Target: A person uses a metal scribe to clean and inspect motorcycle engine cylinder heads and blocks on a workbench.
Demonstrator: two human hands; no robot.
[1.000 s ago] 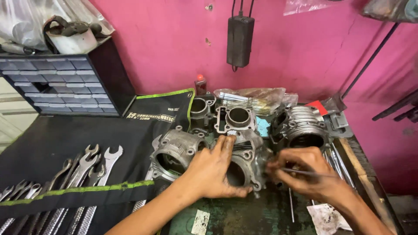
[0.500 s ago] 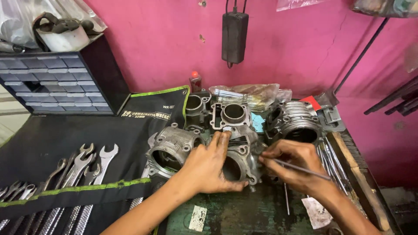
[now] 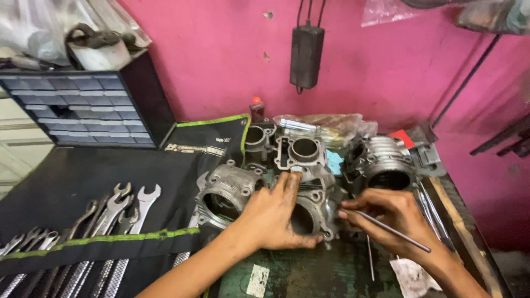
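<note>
I observe that my left hand point(image 3: 276, 212) has stayed clamped over the top of the grey engine cylinder point(image 3: 314, 212) across the last second, fingers spread wide over its casting, thumb curled under the bore at the near side. My right hand point(image 3: 389, 215) has shifted slightly inward: it pinches a thin metal rod point(image 3: 386, 227) in a narrow grip, and the rod's tip now sits against the cylinder's right flank. I judge that the work on this casting remains in progress at that flank, with the casting steadied rather than moved. The cylinder rests near the middle of the workbench point(image 3: 309, 273), closer to its front edge, touching a second cylinder point(image 3: 226, 193) on its left. Two more castings point(image 3: 303, 149) stand toward the rear edge, and a finned cylinder point(image 3: 386, 165) toward the right rear. A black tool roll holding spanners point(image 3: 118, 207) covers the left side. A drawer cabinet point(image 3: 83, 113) occupies the left rear corner, against a pink wall point(image 3: 221, 55) where a dark box point(image 3: 306, 55) hangs.
</note>
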